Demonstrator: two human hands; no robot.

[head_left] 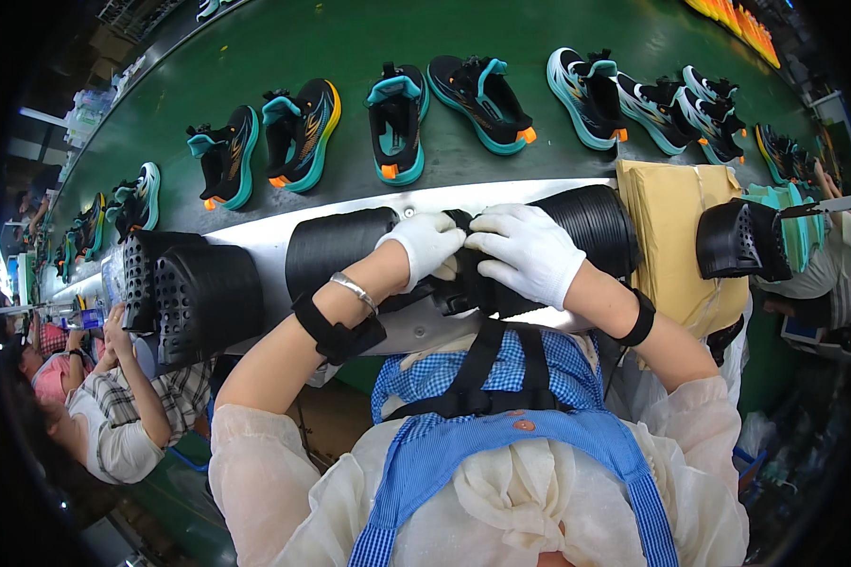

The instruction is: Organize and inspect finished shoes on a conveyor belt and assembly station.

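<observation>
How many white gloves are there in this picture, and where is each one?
2: the left glove on the wearer's left hand, the right glove on the right hand. Others may be hidden near the dark edges.

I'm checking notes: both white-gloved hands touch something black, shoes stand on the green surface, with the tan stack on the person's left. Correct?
Not quite: the head view shows the tan stack on the person's right. The gloved left hand and right hand touch something black, and shoes stand on the green surface.
</observation>
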